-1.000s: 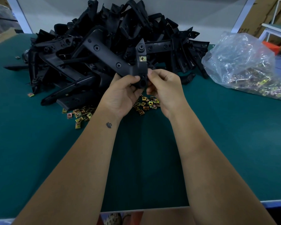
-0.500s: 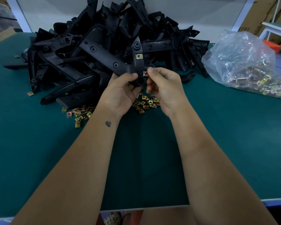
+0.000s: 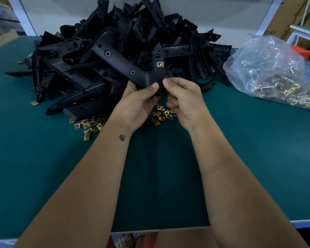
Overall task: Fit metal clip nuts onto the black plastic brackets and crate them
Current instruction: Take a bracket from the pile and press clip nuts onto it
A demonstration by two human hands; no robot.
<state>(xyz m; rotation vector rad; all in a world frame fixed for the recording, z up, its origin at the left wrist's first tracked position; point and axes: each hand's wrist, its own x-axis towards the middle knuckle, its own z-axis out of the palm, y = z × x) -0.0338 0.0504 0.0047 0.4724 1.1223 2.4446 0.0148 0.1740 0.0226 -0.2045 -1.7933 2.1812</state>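
Head view: left hand [image 3: 138, 102] grips the bracket [image 3: 125, 66] above the table [image 3: 43, 167], steadying it; right hand [image 3: 183, 99] fingers pinch at its bend, likely seating a clip nut, hidden.

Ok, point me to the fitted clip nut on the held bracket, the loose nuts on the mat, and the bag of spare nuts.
fitted clip nut [image 3: 159, 64], head view, on its gold face.
loose nuts [image 3: 90, 125], head view, middle of the left scatter.
bag of spare nuts [image 3: 268, 72], head view, on the clear plastic side.
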